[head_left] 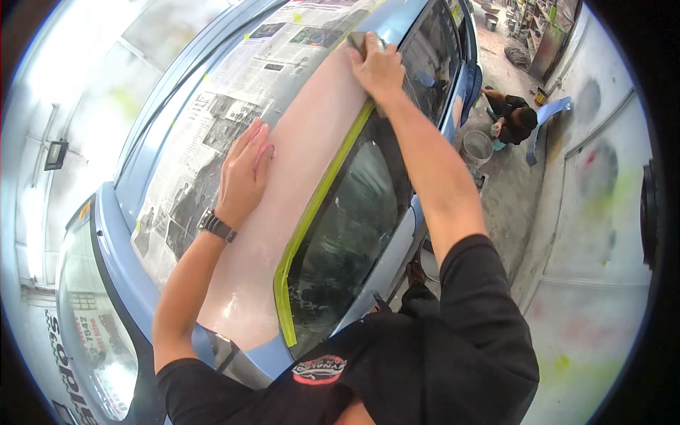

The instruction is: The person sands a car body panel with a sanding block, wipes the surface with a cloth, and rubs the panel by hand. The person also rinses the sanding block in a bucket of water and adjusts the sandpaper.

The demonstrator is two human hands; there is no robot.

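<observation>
My right hand (379, 67) is closed on a small grey-brown sanding pad (359, 44), pressed to the far end of a pale pinkish primed strip (308, 156) on a light blue car. My left hand (248, 166) rests with fingers stretched out where the primed strip meets the newspaper (241, 106) covering the roof. Yellow-green masking tape (312, 219) runs along the strip's right side, bordering the wet-looking rear side window (358, 205). Part of the pad is hidden under my right fingers.
Rear left, the raised tailgate (95, 312) juts out. Another person (513, 117) crouches on the right beside a bucket (477, 147) and a light blue car part (545, 117). A paint-marked wall (595, 212) bounds the right side, with cluttered shelves (542, 32) farther off.
</observation>
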